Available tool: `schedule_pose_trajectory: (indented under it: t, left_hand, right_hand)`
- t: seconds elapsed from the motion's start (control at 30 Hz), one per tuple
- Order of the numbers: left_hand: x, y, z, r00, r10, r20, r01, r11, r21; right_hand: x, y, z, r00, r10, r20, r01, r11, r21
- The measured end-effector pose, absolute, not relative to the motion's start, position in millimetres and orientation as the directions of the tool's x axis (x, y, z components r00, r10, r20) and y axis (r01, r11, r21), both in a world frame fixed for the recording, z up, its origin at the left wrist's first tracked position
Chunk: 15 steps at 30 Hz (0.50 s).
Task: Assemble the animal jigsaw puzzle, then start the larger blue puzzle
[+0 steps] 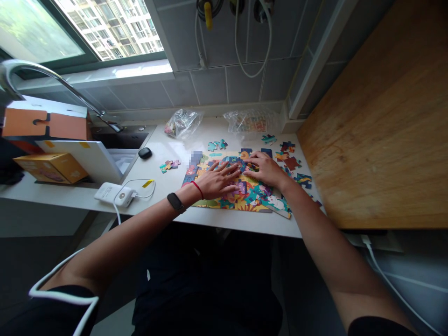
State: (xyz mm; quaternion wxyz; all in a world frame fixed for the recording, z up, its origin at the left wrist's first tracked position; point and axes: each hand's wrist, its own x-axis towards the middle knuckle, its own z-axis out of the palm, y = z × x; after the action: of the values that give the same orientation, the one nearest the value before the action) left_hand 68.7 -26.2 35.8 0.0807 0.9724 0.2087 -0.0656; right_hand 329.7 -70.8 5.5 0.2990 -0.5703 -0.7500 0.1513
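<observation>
A colourful, partly joined jigsaw puzzle (245, 198) lies on the white counter (157, 154) in front of me. My left hand (217, 179) lies flat on its middle with fingers stretched out and spread, a red string and a dark band on the wrist. My right hand (264, 168) rests on the puzzle's upper part, fingers bent down onto the pieces there. Loose puzzle pieces (290, 161) lie scattered to the right of my right hand. A further small cluster of pieces (170, 164) sits left of the puzzle.
Two clear plastic bags (184, 122) lie at the back by the tiled wall. A small black object (144, 152), a white device with a cable (114, 194), orange boxes (52, 167) and a tap (52, 77) stand to the left. A wooden surface (378, 140) rises on the right.
</observation>
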Motion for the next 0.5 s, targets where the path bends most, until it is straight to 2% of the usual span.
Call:
schedule_pose_trajectory:
  t: [0.5]
  left_hand:
    - [18.8,-31.7,40.6,0.848,0.497,-0.181,0.520,-0.847,0.108]
  right_hand:
    - [334.2,-68.4,3.5,-0.142,0.963,0.231,0.678,0.264,-0.686]
